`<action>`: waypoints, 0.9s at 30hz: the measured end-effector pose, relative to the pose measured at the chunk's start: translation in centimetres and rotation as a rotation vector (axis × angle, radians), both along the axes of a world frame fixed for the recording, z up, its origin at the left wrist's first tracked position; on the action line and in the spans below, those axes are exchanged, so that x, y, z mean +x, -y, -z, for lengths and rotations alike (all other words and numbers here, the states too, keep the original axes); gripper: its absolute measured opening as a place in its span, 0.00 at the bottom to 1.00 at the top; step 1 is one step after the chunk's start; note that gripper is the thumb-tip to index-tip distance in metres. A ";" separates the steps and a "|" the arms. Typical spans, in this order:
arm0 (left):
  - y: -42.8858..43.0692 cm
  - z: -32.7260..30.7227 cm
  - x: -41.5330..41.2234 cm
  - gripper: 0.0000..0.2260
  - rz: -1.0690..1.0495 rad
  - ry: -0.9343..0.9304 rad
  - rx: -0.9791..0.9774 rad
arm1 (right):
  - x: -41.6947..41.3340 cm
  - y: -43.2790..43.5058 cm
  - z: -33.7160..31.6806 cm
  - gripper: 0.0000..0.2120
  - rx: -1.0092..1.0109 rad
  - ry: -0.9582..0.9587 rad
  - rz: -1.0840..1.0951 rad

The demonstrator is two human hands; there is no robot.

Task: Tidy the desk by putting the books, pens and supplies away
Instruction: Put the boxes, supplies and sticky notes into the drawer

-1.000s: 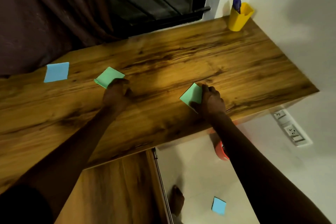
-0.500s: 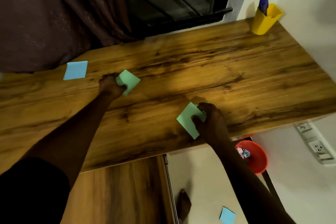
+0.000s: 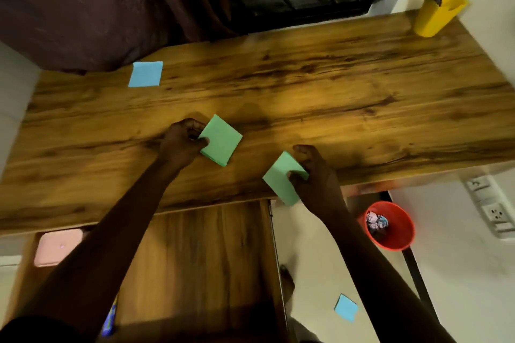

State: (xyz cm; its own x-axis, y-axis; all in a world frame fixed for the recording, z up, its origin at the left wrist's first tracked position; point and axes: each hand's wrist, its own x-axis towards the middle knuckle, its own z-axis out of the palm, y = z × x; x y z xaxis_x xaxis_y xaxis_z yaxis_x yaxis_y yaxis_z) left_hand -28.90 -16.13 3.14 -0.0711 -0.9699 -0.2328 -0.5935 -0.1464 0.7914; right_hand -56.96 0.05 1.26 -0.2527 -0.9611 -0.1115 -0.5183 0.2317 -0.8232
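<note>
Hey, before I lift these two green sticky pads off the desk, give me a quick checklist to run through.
1. Left hand grips the left green pad: ok, held at its edge.
2. Right hand grips the right green pad: ok, pinched at its edge.
3. Right green pad fully over the desk: not ok, its corner pokes past the front edge.
4. Other notes collected: not ok, the blue desk note lies at back left, and the blue floor note lies below.
5. Yellow pen cup clear of both hands: ok, it stands at the far right corner.
6. Place to put the pads: cannot tell.
</note>
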 end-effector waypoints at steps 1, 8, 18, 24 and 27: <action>-1.7 -0.4 0.5 0.11 -0.002 -0.041 0.014 | 0.7 -0.3 -0.3 0.28 0.004 0.009 -0.037; -12.2 -0.5 6.2 0.10 0.238 -0.020 0.231 | 5.9 -2.9 -1.2 0.16 0.042 -0.053 -0.342; -22.6 8.2 10.0 0.10 0.504 0.263 0.354 | 12.8 -7.6 1.3 0.15 0.332 -0.359 -0.720; -24.9 12.2 10.3 0.09 0.533 0.307 0.276 | 14.2 -10.1 4.4 0.19 0.416 -0.589 -0.945; -25.9 13.0 9.8 0.09 0.533 0.366 0.206 | 14.5 -11.1 5.2 0.17 0.317 -0.731 -0.982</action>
State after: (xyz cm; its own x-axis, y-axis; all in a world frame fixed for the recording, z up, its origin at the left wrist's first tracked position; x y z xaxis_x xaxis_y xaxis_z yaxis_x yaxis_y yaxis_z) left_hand -19.08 9.76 -9.91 -0.4089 -0.7574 -0.5090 -0.8507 0.1145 0.5130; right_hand -42.48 11.10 -3.92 0.4502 -0.7350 -0.5069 -0.8929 -0.3732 -0.2518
